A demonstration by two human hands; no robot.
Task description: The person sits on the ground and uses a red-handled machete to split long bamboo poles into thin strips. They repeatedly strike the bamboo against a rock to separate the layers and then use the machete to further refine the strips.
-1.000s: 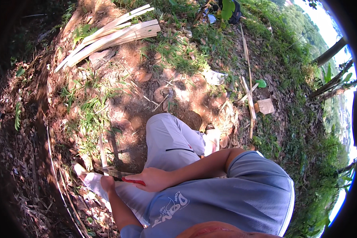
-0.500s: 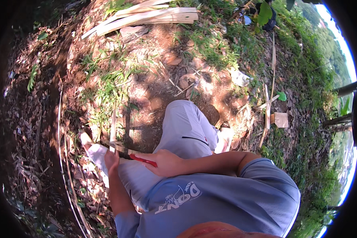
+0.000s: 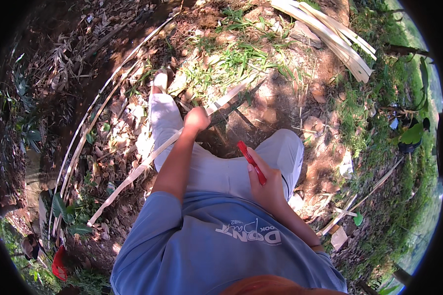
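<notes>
I have my left hand ahead and left of my body, its fingers curled tightly round a long pale strip. The strip slants from the near left, across my left trouser leg, to the far side of that hand. Its near end reaches over the leaf litter; its far end points toward the grass, and I cannot tell whether that end touches the ground.

My right hand is apart from the strip, above my lap and to the right. Its fingers are wrapped round a red handle, with the thumb laid along it and the front end angled far and left. I cannot make out a blade against the dark soil.

Surroundings: a pile of pale strips lies far right, just beside a flat stone. Long thin poles run along the left, well apart from my hands. To the right are a crumpled white item, crossed sticks and, near these, a small tan block. A dark bag sits at the right edge. A red object lies near left.
</notes>
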